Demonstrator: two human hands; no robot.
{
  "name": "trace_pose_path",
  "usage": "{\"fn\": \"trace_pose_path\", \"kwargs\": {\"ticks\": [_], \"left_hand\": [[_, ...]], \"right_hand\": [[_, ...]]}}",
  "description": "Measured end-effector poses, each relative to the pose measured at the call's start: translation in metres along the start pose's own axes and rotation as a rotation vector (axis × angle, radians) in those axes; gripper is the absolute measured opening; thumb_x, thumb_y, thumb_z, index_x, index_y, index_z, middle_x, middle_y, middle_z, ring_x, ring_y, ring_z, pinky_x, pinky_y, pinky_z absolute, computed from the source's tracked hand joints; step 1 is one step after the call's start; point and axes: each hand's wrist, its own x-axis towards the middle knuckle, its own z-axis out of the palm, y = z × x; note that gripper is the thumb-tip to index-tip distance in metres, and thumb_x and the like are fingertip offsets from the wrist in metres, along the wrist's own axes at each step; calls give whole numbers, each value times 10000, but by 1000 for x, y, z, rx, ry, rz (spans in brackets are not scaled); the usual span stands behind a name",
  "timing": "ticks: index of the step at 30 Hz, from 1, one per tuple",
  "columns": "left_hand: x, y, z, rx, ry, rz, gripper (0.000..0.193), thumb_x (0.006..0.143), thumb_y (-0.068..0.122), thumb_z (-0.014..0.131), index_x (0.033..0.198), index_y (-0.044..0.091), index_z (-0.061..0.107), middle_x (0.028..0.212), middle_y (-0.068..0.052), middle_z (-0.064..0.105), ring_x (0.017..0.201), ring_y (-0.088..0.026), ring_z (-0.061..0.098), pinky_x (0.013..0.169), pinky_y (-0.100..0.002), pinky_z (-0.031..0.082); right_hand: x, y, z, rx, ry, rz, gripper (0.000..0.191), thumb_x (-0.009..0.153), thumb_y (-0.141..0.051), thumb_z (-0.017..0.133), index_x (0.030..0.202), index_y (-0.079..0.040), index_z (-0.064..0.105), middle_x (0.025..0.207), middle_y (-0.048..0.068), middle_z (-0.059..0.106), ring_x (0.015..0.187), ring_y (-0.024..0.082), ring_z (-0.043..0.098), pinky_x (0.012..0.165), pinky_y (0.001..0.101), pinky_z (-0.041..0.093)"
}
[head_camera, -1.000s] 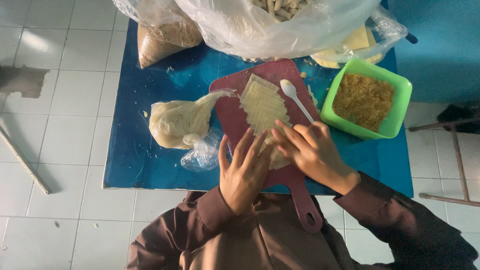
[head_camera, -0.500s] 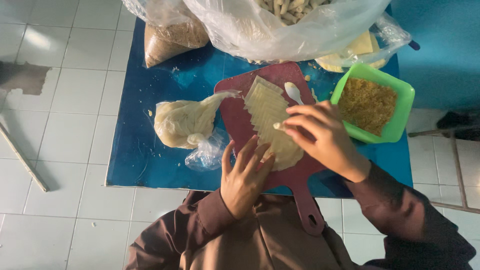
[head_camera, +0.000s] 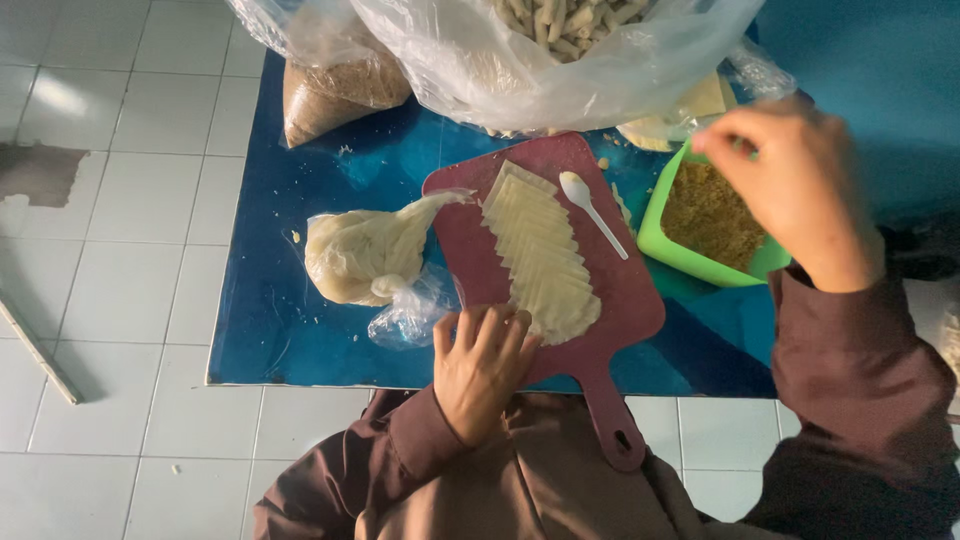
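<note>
On the blue sheet (head_camera: 300, 330) spread over white floor tiles lies a dark red cutting board (head_camera: 470, 250), flat and smooth, with a long handle pointing toward the person. A stack of thin, pale yellow wrappers (head_camera: 540, 255) sits on it, fanned so that the cut corners step down in a zigzag; the sheets look soft and matte. Just beside them on the board rests a white plastic spoon (head_camera: 592, 212), bowl away from the person. Left of the board, a clear plastic bag (head_camera: 365, 255), knotted and crinkled, holds a lumpy pale mass and touches the board's edge. Right of the board stands a square green tub (head_camera: 660, 250) filled with crumbly brown filling (head_camera: 710, 215). Larger filmy bags lie at the far edge of the sheet.

Left hand (head_camera: 482, 368) rests on the near edge of the board, fingers together and loosely curled, their tips at the lower end of the wrappers; it grips nothing. Right hand (head_camera: 790, 180) hangs over the tub's far corner, blurred, fingers bent and drawn in; whether they pinch anything cannot be told.
</note>
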Motion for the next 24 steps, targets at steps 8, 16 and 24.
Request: {"fn": "trace_pose_path", "kwargs": {"ticks": [8,16,24], "left_hand": [[1,1,1,-16,-28,-19,226,931,301,711,1029,102,666,972,-39,578,950,-234,555,800,-405,434],[3,5,-1,-41,-19,-26,185,926,259,706,1001,94,666,959,-39,582,925,-234,555,810,-390,441],[3,5,1,-42,-70,-30,150,930,210,702,953,80,632,900,-67,570,867,-249,558,772,-396,436]], "right_hand": [[-31,35,69,43,-186,48,231,838,-200,791,1007,-45,762,923,175,726,889,418,641,785,505,510],[-33,31,82,32,-72,92,152,910,-167,766,987,-43,726,975,186,725,883,404,683,781,493,531],[-40,38,46,45,-98,20,114,933,-179,752,1025,-112,763,966,109,735,890,312,681,816,431,519]]}}
